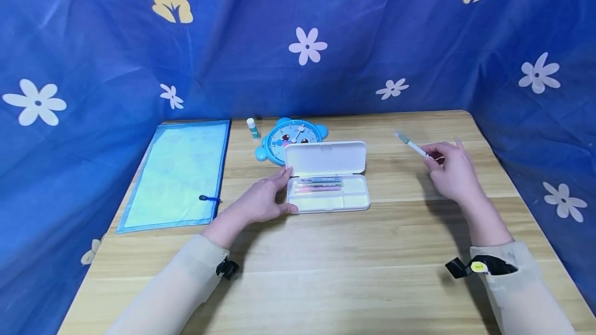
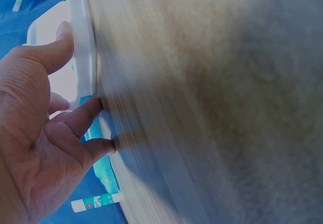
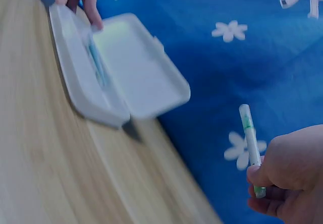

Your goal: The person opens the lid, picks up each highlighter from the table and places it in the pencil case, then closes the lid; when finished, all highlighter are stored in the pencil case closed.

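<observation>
My left hand (image 1: 265, 198) holds the left end of the case (image 1: 356, 200), thumb at its front edge and forefinger by the lid (image 1: 326, 159); my right hand (image 1: 449, 169) pinches a pen (image 1: 416, 148) near one end, well to the right of the case and seemingly raised off the table (image 1: 396, 273). The lid is up, and more pens (image 1: 318, 188) lie in the rear compartment of the case. Behind and left of the case are the clock (image 1: 293, 136), partly masked by the lid, and the glue stick (image 1: 253, 128); the bag (image 1: 174, 169) lies left of the case. Risks, in my judgement: a slack pinch so near the end could let the pen tip, drop and roll away; a jolt from my left hand could bring the lid down or drive the case against the clock. Whether those two already touch, I cannot tell. Markings: the glue stick bears a printed label with a red patch, illegible; the yellow label (image 1: 478, 267) at my right cuff and the lettering on the pens are likewise unreadable. No brand is confirmed.
</observation>
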The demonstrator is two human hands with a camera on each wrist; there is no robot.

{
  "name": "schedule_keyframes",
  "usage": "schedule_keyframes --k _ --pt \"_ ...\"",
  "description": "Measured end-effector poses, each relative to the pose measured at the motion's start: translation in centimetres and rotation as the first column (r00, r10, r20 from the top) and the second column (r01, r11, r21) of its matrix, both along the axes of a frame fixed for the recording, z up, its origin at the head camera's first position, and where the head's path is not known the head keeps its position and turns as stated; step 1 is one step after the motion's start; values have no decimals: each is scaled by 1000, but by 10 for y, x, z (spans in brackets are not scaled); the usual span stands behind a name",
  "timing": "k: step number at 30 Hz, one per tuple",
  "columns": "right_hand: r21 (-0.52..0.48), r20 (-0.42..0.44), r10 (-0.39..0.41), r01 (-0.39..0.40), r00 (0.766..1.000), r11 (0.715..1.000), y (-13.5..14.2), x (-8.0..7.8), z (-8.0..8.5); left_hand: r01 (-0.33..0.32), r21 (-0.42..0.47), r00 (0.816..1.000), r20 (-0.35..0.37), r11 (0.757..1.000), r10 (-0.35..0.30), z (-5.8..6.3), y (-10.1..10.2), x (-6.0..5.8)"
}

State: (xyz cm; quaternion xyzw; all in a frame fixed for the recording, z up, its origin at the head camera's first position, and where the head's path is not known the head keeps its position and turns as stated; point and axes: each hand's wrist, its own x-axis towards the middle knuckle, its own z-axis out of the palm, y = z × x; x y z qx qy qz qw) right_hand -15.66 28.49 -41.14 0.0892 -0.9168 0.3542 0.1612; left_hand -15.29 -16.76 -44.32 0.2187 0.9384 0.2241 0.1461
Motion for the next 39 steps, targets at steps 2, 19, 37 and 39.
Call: schedule_keyframes --k 2,19,37,39 --pt "-5 3 9 -9 1000 1000 -9 2 5 0 3 1000 0 1000 0 0 0 0" --pt "-10 39 240 -240 970 971 -78 10 1 -2 13 1000 6 1000 2 1 0 1" --pt "24 203 423 -436 883 900 -144 16 -22 4 9 1000 0 1000 -4 1 0 -1" --pt "39 226 431 -450 874 892 -150 16 -25 5 9 1000 -3 1000 -5 0 0 -1"
